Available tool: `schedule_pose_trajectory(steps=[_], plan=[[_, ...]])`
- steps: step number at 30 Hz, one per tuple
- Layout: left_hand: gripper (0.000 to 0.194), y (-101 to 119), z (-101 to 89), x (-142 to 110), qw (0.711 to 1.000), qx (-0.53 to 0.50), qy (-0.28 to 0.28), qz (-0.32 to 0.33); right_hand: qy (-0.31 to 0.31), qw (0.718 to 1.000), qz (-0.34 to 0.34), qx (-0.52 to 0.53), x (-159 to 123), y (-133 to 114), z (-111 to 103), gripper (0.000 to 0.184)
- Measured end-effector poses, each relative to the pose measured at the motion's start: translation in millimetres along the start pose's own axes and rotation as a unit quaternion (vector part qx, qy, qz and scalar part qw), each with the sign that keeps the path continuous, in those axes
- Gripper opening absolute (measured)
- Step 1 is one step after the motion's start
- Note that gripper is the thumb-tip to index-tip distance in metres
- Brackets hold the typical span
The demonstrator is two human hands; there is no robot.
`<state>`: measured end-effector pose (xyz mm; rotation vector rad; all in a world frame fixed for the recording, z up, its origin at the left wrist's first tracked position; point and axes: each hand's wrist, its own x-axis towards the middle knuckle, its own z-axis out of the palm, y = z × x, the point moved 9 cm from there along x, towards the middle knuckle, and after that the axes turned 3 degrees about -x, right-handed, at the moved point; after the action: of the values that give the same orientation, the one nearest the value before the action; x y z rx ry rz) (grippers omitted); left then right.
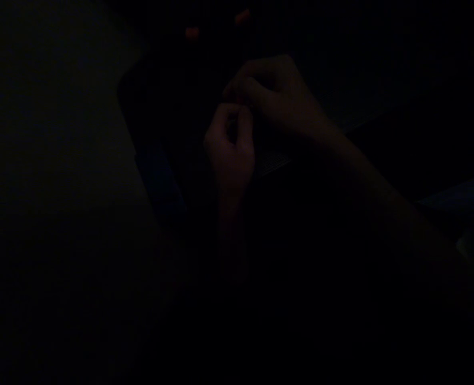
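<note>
The picture is very dark. My left hand point(232, 144) is closed, thumb and forefinger brought together in a pinch. Just above and to the right, my right hand point(274, 91) is closed too, its fingertips meeting those of the left. Between the fingertips there may be something small and reddish, too dim to name. Both hands are over a dark surface with a rounded corner point(130, 88).
Two small orange pieces, one orange block point(192, 33) and one slanted orange piece point(242, 16), show beyond the hands. A dark blue patch point(158, 176) lies at the surface's left edge. Paler ground point(60, 107) spreads at the left. Something bluish point(465, 198) is at the right.
</note>
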<state>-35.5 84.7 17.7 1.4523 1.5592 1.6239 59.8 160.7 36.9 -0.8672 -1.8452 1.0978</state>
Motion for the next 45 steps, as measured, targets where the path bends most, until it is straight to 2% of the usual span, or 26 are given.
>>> schedule_pose_trajectory(steps=[10, 14, 20, 26, 35, 40, 45], plan=[[0.039, -2, -0.2, 0, 1.000, 0.017, -0.003, -0.015, 0.005, 1.000, -0.021, 0.000, 3, 6, 0, 0.029], [0.041, 3, -0.1, 0, 1.000, 0.002, 0.001, 0.005, 0.005, 1.000, -0.026, 0.007, 3, 7, 0, 0.027], [0.037, 4, -1.1, 0, 1.000, 0.003, 0.008, 0.021, 0.003, 1.000, -0.025, -0.001, 0, 3, 0, 0.027], [0.033, 0, -0.1, -1, 1.000, 0.029, -0.003, -0.011, 0.001, 1.000, -0.020, 0.003, 1, 5, 1, 0.027], [0.020, 2, -2.2, -2, 0.999, 0.031, 0.008, -0.014, 0.007, 1.000, -0.016, 0.007, 1, 5, 1, 0.027], [0.018, 2, -3.4, -2, 0.999, 0.037, 0.012, -0.031, -0.006, 1.000, 0.018, 0.015, 0, 11, 4, 0.021], [0.016, 8, -2.8, -2, 0.999, 0.038, 0.012, -0.035, -0.007, 0.999, -0.007, 0.045, 0, 13, 6, 0.020]])
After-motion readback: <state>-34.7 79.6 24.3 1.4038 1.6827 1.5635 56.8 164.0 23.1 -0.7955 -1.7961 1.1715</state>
